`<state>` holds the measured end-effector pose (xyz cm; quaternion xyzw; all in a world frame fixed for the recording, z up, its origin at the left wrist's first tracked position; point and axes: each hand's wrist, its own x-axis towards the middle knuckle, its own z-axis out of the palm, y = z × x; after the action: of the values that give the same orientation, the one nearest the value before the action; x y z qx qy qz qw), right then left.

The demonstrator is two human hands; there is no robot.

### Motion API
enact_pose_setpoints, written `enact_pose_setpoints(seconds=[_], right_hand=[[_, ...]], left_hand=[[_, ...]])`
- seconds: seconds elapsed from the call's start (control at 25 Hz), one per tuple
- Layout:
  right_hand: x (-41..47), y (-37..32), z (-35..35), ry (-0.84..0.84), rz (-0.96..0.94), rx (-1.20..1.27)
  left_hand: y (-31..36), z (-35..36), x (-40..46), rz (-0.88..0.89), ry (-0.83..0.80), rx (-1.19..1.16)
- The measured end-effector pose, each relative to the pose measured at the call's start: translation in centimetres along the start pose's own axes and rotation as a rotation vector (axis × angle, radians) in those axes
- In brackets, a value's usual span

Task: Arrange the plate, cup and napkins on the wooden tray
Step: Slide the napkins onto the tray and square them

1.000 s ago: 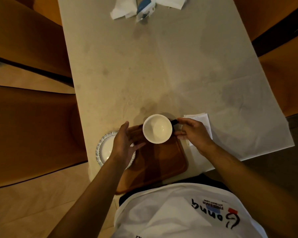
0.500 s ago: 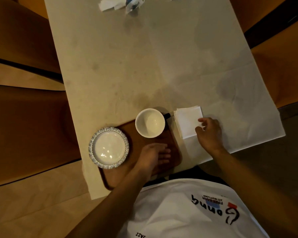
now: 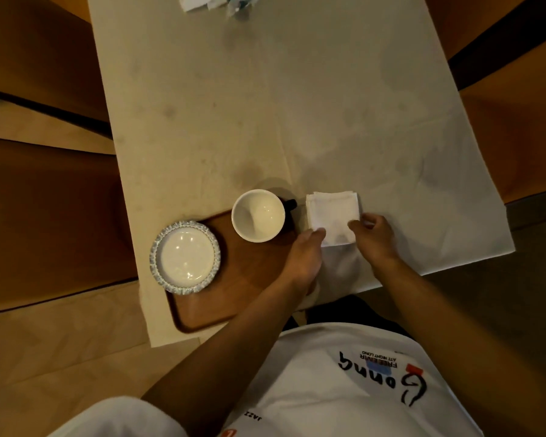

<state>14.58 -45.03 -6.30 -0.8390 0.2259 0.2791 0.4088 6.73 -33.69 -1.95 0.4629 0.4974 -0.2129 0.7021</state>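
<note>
A wooden tray point(image 3: 234, 294) lies at the table's near edge. On its left end sits a white plate point(image 3: 185, 257) with a blue patterned rim. A white cup point(image 3: 258, 215) with a dark handle stands upright on the tray's far right corner. A stack of white napkins point(image 3: 332, 216) lies on the table just right of the tray. My left hand point(image 3: 303, 257) touches the stack's near left corner with its fingertips. My right hand point(image 3: 374, 236) pinches the stack's near right edge.
The table point(image 3: 281, 105) is covered by a pale cloth. At its far edge lie crumpled white paper point(image 3: 199, 2) and a small blue and white pack point(image 3: 238, 2). Orange-brown seats flank the table on both sides.
My left hand left the tray's middle and moved right to the napkin stack. My right hand stayed at the stack's near right edge. The camera view shifted slightly.
</note>
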Motion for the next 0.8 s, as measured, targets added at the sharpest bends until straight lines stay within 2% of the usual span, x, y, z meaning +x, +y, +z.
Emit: enact_pose_setpoints(seconds=[0.2,0.48,0.64,0.8], right_hand=[[0.4,0.6,-1.3,-0.16,0.058,0.121],[-2.2,1.1,-1.5,-0.288,0.158,0.399],[-6.0,1.2,0.4,-0.418,0.121,0.4],[-8.2,2.7,3.7,-0.599,0.082,0.316]], left_hand=[[-1.2,0.3,0.6,0.012,0.064,0.021],[-2.5,-3.2,-1.4,-0.025,0.015,-0.105],[-3.5,-7.1,-2.9,-0.045,0.011,-0.266],[-5.6,-11.8,-3.0,-0.01,0.047,-0.248]])
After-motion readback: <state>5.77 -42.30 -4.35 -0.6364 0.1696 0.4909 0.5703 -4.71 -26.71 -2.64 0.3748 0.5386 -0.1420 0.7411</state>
